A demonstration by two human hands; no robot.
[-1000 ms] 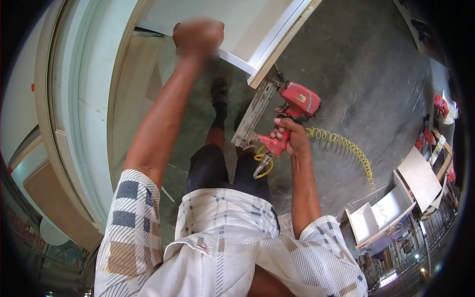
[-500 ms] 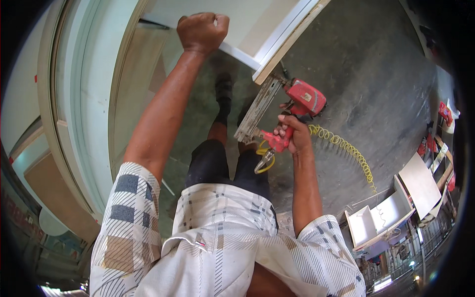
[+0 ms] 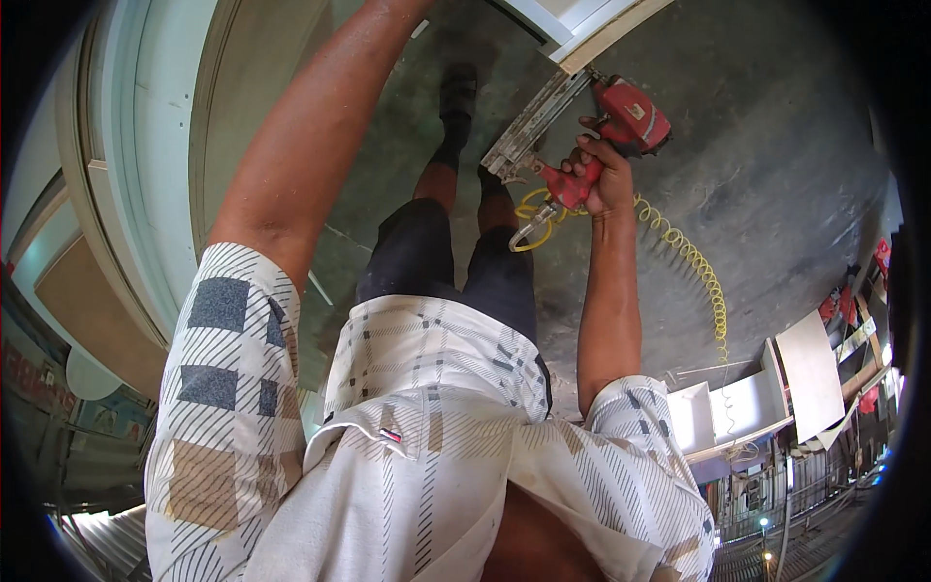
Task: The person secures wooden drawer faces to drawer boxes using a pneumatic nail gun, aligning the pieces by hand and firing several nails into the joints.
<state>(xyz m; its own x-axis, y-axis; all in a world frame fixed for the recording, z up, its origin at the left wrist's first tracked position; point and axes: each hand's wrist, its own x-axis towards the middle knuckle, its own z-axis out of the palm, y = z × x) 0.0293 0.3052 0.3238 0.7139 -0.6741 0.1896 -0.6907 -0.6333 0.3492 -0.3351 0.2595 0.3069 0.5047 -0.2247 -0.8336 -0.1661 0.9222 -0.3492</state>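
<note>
My right hand (image 3: 608,175) is closed round the handle of a red pneumatic nail gun (image 3: 630,109). The gun's long, worn metal magazine (image 3: 538,121) slants down to the left. Its nose touches or sits very close to the corner of a wooden-edged panel (image 3: 611,37) at the top; I cannot tell which. A yellow coiled air hose (image 3: 693,254) trails from the gun to the right. My left forearm (image 3: 310,136) reaches up past the top edge, so the hand itself is cut off from sight.
Pale curved-looking door frames or panels (image 3: 145,175) stand along the left. Below right is an open white box-like cabinet (image 3: 747,407) with a loose board (image 3: 810,373) beside it. My feet stand on the dark concrete floor (image 3: 756,165).
My left fist has moved up out of the picture. The panel, nail gun and right hand now appear higher and slightly further right, with the gun still held at the panel's corner.
</note>
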